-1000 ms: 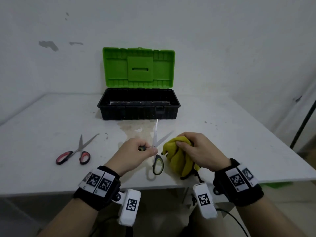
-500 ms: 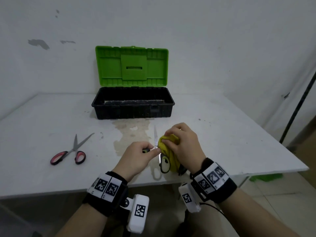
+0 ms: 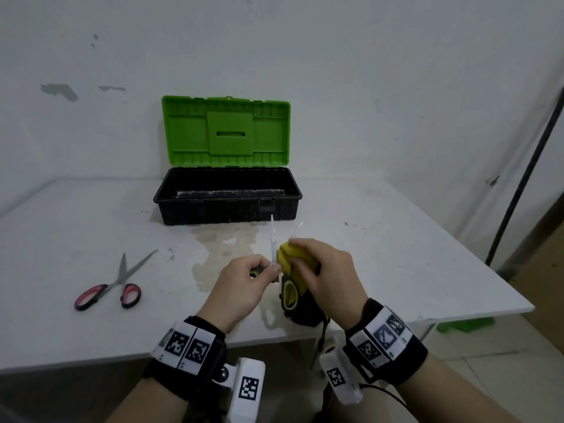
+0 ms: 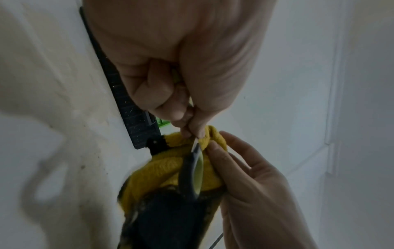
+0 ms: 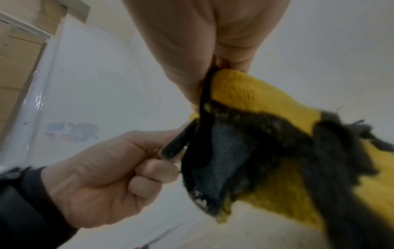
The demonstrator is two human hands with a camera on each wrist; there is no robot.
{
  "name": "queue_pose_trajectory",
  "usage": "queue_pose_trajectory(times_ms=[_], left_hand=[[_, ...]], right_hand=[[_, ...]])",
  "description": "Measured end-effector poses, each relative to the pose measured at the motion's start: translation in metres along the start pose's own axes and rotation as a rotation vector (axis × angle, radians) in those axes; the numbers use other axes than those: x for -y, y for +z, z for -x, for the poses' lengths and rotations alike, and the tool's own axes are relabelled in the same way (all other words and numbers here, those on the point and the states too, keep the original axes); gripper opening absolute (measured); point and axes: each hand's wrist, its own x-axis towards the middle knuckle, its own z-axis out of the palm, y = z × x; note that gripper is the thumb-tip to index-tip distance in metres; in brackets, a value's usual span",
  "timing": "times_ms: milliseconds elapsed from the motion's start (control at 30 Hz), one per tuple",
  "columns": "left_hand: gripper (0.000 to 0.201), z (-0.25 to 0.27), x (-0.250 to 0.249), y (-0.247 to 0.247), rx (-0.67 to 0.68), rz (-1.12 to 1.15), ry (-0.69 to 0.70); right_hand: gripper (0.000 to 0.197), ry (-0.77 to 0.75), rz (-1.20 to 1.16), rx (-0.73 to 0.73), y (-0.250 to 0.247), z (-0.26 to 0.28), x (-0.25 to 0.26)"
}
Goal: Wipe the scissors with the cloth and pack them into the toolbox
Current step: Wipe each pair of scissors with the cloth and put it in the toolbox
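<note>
My left hand (image 3: 268, 268) pinches a pair of black-and-green-handled scissors (image 3: 272, 239) near the pivot, held open above the table with the blades pointing away from me. One handle loop (image 3: 288, 296) hangs below. My right hand (image 3: 297, 254) grips a yellow cloth (image 3: 290, 257) bunched round the right blade, whose tip just shows above the fingers. In the left wrist view the cloth (image 4: 166, 168) lies behind the handle (image 4: 195, 170). In the right wrist view the cloth (image 5: 255, 94) hangs from my palm. The black toolbox (image 3: 171, 206) stands open behind, its green lid (image 3: 225, 131) upright.
A second pair of scissors with red handles (image 3: 110, 285) lies open on the white table (image 3: 396, 254) to the left. A brownish stain (image 3: 219, 248) marks the table in front of the toolbox. A dark pole (image 3: 525, 166) leans at the right by the wall.
My right hand has brought the cloth from beside the scissors onto the right blade and closed round it. The left hand has kept its hold on the scissors.
</note>
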Motion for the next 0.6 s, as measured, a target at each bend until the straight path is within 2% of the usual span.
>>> queue_pose_trajectory(times_ms=[100, 233, 400, 500, 600], left_hand=[[0.025, 0.001, -0.002, -0.003, -0.011, -0.102, 0.044], [0.026, 0.003, -0.003, -0.004, 0.0, -0.176, 0.102], [0.025, 0.001, 0.0, -0.003, -0.005, -0.19, 0.1], [0.028, -0.002, 0.001, -0.006, 0.012, -0.173, 0.097], [0.028, -0.003, 0.002, -0.007, 0.024, -0.162, 0.072]], right_hand=[[0.024, -0.074, -0.019, 0.027, 0.005, 0.002, -0.002], [0.023, -0.065, -0.055, -0.028, 0.013, 0.005, -0.007], [0.021, -0.085, -0.002, 0.0, 0.018, 0.006, -0.01], [0.018, -0.066, 0.028, -0.032, 0.013, -0.001, -0.014], [0.016, 0.038, 0.078, -0.1, 0.002, -0.018, -0.023]])
